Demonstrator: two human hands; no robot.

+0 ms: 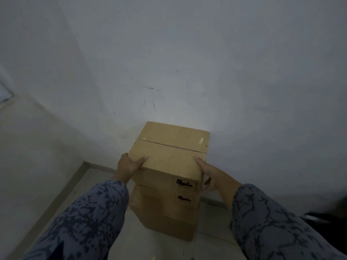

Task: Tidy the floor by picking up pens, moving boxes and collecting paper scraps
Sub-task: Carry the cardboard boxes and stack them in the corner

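Note:
A brown cardboard box (169, 152) with a taped seam across its top sits on a second cardboard box (165, 212) of about the same size, stacked in a room corner. My left hand (127, 166) grips the top box's left edge, thumb on the lid. On the right side, my right hand (210, 173) holds the same box, thumb along the lid and fingers round the side. Both boxes carry a black printed mark on the front.
White walls (187, 72) meet just behind and to the left of the stack. Grey tiled floor (97, 184) runs along the skirting at the bottom. A dark object (319, 218) lies at the right edge.

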